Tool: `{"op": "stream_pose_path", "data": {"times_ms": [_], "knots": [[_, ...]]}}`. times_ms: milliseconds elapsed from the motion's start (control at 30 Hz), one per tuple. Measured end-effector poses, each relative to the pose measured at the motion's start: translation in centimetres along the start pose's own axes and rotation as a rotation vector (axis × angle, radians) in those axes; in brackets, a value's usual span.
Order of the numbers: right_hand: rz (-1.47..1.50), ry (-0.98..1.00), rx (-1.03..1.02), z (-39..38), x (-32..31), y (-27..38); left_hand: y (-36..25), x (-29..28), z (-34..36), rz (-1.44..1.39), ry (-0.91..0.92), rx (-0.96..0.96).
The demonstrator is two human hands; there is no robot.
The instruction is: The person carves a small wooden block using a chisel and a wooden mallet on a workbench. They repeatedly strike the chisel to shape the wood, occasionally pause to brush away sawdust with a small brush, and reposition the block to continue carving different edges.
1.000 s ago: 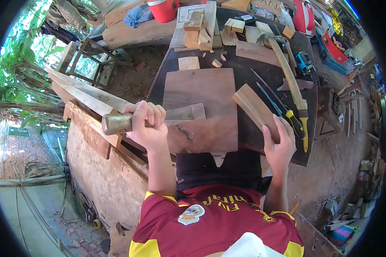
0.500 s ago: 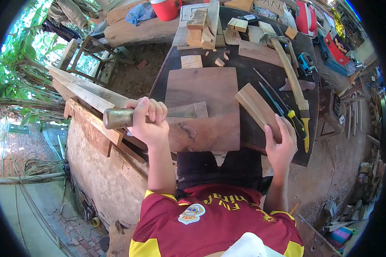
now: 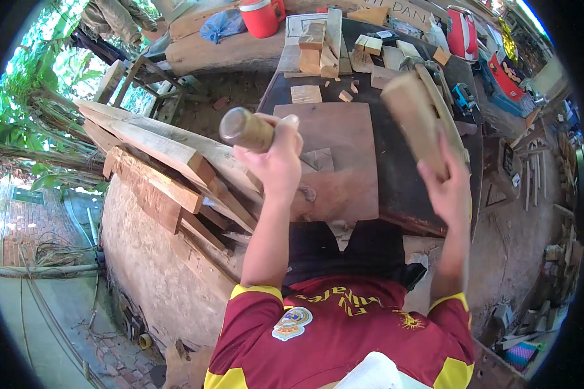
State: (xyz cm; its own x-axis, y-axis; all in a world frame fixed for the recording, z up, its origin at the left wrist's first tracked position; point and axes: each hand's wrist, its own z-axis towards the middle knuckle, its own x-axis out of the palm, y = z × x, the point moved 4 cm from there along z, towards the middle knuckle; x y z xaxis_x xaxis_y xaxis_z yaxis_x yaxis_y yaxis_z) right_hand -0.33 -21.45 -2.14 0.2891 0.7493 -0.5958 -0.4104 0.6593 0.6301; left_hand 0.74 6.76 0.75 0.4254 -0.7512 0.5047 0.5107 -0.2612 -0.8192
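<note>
My left hand [image 3: 272,152] is closed round the thick cylindrical handle [image 3: 240,128] of a tool, held above a square brown board [image 3: 344,136] on the dark table. A pale, flat piece [image 3: 318,160], apparently the tool's blade, shows beyond my knuckles. My right hand [image 3: 446,181] grips a rectangular wooden block [image 3: 405,104], blurred and raised over the table's right part, hiding some of the long tools beneath it. A small pale wood square [image 3: 305,93] and chips [image 3: 345,96] lie behind the board.
Long timbers [image 3: 149,146] lean along the left of the table [image 3: 408,207]. Stacked offcuts [image 3: 311,39], a hammer-like tool's handle [image 3: 451,120] and a blue tool [image 3: 463,98] lie on it. A red jug [image 3: 258,18] and blue bag [image 3: 219,26] stand behind on a log bench.
Both hands have moved up and right in the picture with what they hold. The wooden block is lifted farther away from me, and the view has shifted slightly.
</note>
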Motion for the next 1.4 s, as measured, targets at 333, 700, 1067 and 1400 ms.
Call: {"op": "stream_pose_path", "data": {"times_ms": [333,700,1067,1400], "knots": [[-0.117,-0.096,-0.560,10.9,-5.2,17.4,1.3,1.7,0.2,0.266,0.199,0.226],[-0.195,-0.129,-0.637,10.7,-6.3,18.7,0.5,3.4,-0.7,0.372,0.234,0.289],[-0.263,-0.200,-0.049,9.4,-9.1,12.0,1.8,5.7,-1.4,0.339,0.303,0.326],[-0.225,-0.285,-0.030,8.0,-11.2,4.7,2.3,6.4,-2.1,0.450,0.361,0.402]]}}
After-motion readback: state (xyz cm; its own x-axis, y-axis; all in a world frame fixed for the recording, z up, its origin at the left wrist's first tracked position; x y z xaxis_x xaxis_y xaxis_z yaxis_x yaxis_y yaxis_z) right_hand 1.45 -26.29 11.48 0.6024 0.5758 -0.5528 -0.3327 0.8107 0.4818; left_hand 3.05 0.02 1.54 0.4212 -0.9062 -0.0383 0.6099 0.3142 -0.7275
